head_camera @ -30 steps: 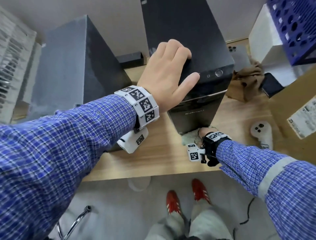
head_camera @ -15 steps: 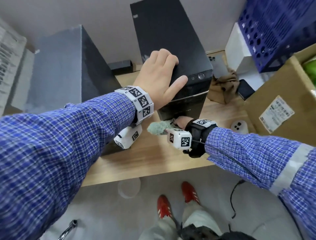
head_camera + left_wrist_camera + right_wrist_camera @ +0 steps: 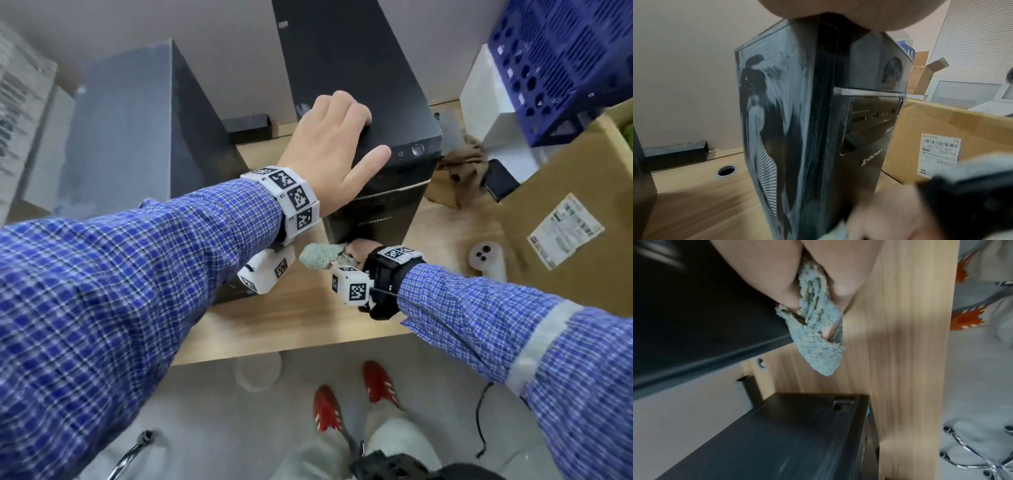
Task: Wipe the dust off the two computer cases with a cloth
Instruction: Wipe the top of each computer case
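A light wooden desk (image 3: 308, 325) stood against a plain beige wall (image 3: 222, 51). A round cable hole (image 3: 727, 170) pierced the desk near the wall. Below the desk's front edge lay pale grey floor (image 3: 239, 428), with a chrome chair base (image 3: 972, 456). Right of the desk, white window blinds (image 3: 978, 40) hung.

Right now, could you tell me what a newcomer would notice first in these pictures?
Probably the black case standing on the desk, its left side streaked with grey dust. The left hand rests on its top, while the right hand grips a green cloth at its front base.
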A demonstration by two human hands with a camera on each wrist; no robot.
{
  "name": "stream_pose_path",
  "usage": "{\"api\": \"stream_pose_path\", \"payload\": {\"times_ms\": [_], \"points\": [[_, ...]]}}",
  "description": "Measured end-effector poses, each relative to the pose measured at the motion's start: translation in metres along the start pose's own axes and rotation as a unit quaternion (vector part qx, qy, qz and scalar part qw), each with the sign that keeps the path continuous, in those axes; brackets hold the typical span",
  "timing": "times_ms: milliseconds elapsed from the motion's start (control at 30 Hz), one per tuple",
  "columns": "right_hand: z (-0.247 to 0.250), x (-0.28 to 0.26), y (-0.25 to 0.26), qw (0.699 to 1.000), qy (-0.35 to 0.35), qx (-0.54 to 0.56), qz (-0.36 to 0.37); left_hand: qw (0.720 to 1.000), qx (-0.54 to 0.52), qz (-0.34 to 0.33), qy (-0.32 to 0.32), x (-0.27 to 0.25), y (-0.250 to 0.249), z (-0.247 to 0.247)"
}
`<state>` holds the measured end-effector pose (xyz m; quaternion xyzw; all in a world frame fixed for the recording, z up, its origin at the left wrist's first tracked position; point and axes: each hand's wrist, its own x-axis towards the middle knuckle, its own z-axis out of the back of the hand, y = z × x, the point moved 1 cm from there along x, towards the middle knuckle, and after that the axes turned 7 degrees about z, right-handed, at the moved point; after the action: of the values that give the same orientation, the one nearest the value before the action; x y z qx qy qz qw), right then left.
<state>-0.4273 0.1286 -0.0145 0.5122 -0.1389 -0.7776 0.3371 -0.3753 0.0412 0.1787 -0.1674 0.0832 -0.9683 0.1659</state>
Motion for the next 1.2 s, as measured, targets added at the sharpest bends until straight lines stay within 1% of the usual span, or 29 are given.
{"api": "stream_pose_path", "payload": {"times_ms": [67, 100, 200, 267, 300, 333, 367, 433, 467, 600, 667, 700, 767, 833, 867, 900, 933, 1000, 1033, 1067, 1100, 1133, 1167, 1200], "points": [[-0.016, 0.015, -0.012, 0.999, 0.033, -0.024, -0.012, 1.000, 0.001, 0.001, -0.004, 0.000, 0.002, -0.003], [-0.024, 0.023, -0.018, 0.998, 0.039, -0.037, -0.017, 1.000, 0.001, 0.002, -0.007, 0.001, 0.003, -0.005], [-0.032, 0.021, -0.023, 0.996, 0.053, -0.043, -0.057, 1.000, -0.012, 0.001, -0.020, 0.000, 0.005, -0.008], [-0.035, 0.015, -0.021, 0.992, 0.096, -0.065, -0.043, 0.999, -0.022, -0.001, -0.029, 0.001, 0.006, -0.008], [-0.038, 0.018, -0.021, 0.992, 0.107, -0.066, -0.035, 0.999, -0.026, -0.001, -0.032, 0.001, 0.005, -0.008], [-0.040, 0.018, -0.018, 0.993, 0.099, -0.038, -0.042, 0.999, -0.029, -0.002, -0.033, 0.001, 0.005, -0.009], [-0.041, 0.024, -0.017, 0.996, 0.076, -0.013, -0.043, 0.999, -0.029, -0.002, -0.033, 0.001, 0.005, -0.008], [-0.048, 0.053, -0.024, 0.994, 0.031, 0.089, -0.053, 0.999, -0.030, 0.000, -0.031, 0.002, 0.006, -0.006], [-0.049, 0.056, -0.023, 0.992, 0.020, 0.115, -0.051, 0.999, -0.031, -0.002, -0.030, 0.002, 0.006, -0.006], [-0.032, 0.005, 0.016, 0.988, -0.025, 0.154, 0.001, 1.000, -0.022, -0.008, -0.021, 0.003, 0.005, -0.004], [-0.023, -0.015, 0.030, 0.983, -0.041, 0.177, 0.008, 1.000, -0.021, -0.008, -0.012, 0.002, 0.006, -0.002], [-0.018, -0.021, 0.036, 0.978, -0.046, 0.204, 0.015, 1.000, -0.020, -0.007, -0.007, 0.002, 0.005, -0.001], [-0.009, -0.038, 0.052, 0.943, -0.078, 0.324, 0.018, 1.000, -0.012, 0.003, 0.017, 0.002, 0.004, 0.002], [-0.001, -0.055, 0.068, 0.879, -0.085, 0.469, 0.019, 0.999, -0.007, 0.015, 0.046, 0.003, 0.003, 0.007], [0.004, -0.065, 0.076, 0.850, -0.099, 0.517, 0.028, 0.998, -0.011, 0.021, 0.059, 0.005, 0.002, 0.011], [0.007, -0.072, 0.081, 0.844, -0.097, 0.526, 0.034, 0.997, -0.020, 0.026, 0.073, 0.006, 0.001, 0.014], [0.010, -0.081, 0.086, 0.826, -0.103, 0.553, 0.031, 0.995, -0.029, 0.030, 0.090, 0.008, 0.000, 0.018], [0.015, -0.099, 0.094, 0.791, -0.093, 0.604, 0.030, 0.990, -0.034, 0.037, 0.129, 0.009, -0.001, 0.027], [0.019, -0.109, 0.097, 0.797, -0.105, 0.594, 0.038, 0.988, -0.029, 0.041, 0.144, 0.008, -0.001, 0.033], [0.022, -0.116, 0.098, 0.793, -0.103, 0.599, 0.038, 0.988, -0.021, 0.046, 0.148, 0.005, 0.001, 0.040], [0.025, -0.125, 0.101, 0.798, -0.082, 0.596, 0.036, 0.988, -0.013, 0.057, 0.143, 0.001, 0.005, 0.046], [0.030, -0.135, 0.103, 0.807, -0.063, 0.585, 0.039, 0.988, -0.012, 0.075, 0.134, -0.004, 0.010, 0.051], [0.033, -0.141, 0.105, 0.824, -0.060, 0.560, 0.056, 0.986, -0.014, 0.101, 0.133, -0.010, 0.017, 0.056], [0.036, -0.147, 0.106, 0.832, -0.056, 0.547, 0.076, 0.980, -0.026, 0.137, 0.145, -0.015, 0.024, 0.060]]}}
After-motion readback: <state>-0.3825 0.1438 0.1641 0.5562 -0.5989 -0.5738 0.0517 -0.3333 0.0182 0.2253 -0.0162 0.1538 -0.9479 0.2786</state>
